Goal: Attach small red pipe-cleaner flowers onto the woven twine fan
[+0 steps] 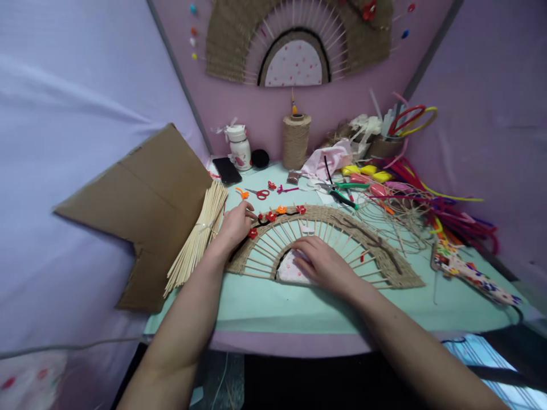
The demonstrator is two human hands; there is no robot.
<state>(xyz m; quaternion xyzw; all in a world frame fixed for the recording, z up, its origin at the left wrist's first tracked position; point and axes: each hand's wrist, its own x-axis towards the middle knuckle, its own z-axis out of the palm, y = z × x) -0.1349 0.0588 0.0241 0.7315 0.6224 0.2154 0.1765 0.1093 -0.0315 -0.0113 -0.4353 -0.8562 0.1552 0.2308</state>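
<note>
A woven twine fan [397,267] with thin stick ribs lies on the table. My left hand [238,224] is at its upper left rim, fingers bent and a little apart, tips beside a small red flower [260,217]. Its thumb is mostly hidden. Along this rim runs a black stem with more red flowers [270,216] and an orange flower [281,210]. My right hand [321,263] rests with loosely spread fingers over the dotted white half-circle [292,270] at the fan's base, partly covering it. A brown twine branch [363,232] curves along the right side.
Bundled sticks [198,234] and cut cardboard [149,199] stand left. Behind are a phone [227,170], white bottle [240,149], twine spool [296,142] and red scissors [262,195]. Green-handled pliers [352,185], tangled twine and a patterned glue gun [474,276] lie right.
</note>
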